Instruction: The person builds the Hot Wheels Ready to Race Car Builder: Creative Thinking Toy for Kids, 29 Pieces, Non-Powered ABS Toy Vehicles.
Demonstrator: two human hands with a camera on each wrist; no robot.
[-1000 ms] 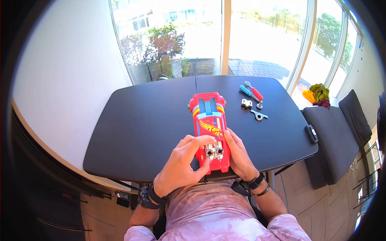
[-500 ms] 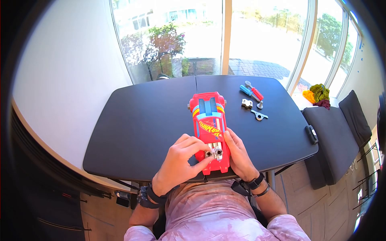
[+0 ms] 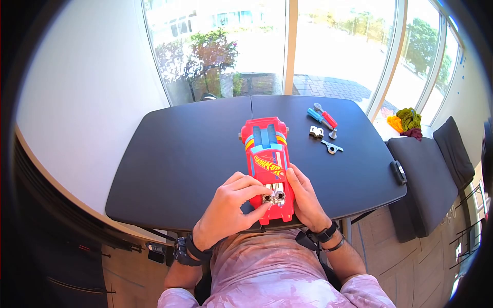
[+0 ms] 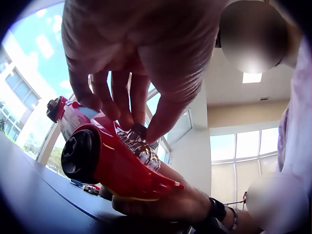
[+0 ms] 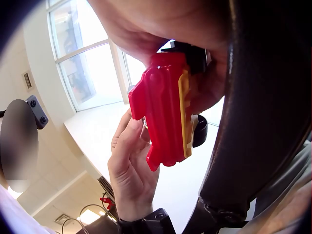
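Observation:
A red toy car with a yellow Hot Wheels logo is held tilted over the table's near edge, its engine end toward the body. My right hand grips its right side, thumb along the top edge and fingers underneath. At the chrome engine, which has two round dark-holed tops, my left hand pinches the left top between thumb and fingertips. The left wrist view shows these fingertips closing on a small grey piece above the chrome. A black wheel faces that camera.
On the black table, at the back right, lie a blue screwdriver, a red-handled tool, a chrome block, a grey bolt-like piece and a grey bracket. A black device sits at the right edge.
My left index finger has drawn back from the upper engine area toward the thumb, and both now pinch the left engine top. The right hand and car stay nearly still.

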